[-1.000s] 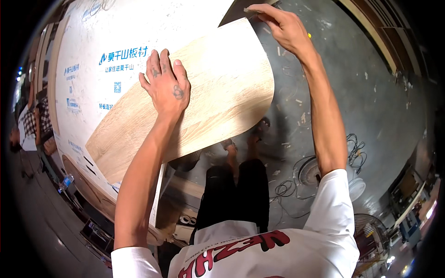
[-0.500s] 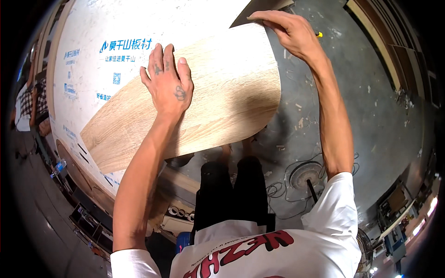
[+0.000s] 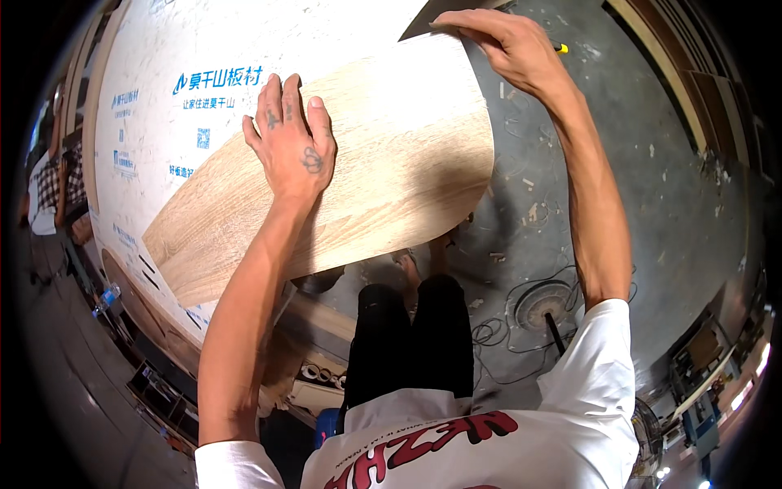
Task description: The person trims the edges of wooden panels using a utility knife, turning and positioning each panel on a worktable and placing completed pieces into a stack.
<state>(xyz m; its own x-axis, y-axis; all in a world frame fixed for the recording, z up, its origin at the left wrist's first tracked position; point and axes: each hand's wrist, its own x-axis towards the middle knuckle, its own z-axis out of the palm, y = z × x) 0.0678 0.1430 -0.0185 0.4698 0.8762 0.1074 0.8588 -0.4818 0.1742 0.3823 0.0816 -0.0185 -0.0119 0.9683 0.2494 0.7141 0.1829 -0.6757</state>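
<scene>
White shirt point(image 3: 578, 359) and black trousers point(image 3: 411, 342) sat nearest the camera. Left hand point(image 3: 292, 155) lay palm down, fingers extended and slightly spread, pressed flat on the wood-grain board point(image 3: 399, 155); nothing grasped. Right hand point(image 3: 513, 50) was at the board's far corner, fingers stretched out along the edge, palm off the face; couldn't tell if it pinched anything. Board lay tilted across the view: narrower end at lower left on the white printed panel point(image 3: 220, 41), rounded wide end past the panel's edge, over the grey floor point(image 3: 595, 187). On the floor to the right: a round base point(image 3: 536, 308) with a black pole point(image 3: 555, 334), plus pale scraps point(image 3: 533, 213). Small yellow item point(image 3: 560, 48) showed just beside the right wrist. Farther out: stacked boards point(image 3: 691, 94) upper right, a person in a checked garment point(image 3: 75, 175) far left, partly cut by the dark rim.
</scene>
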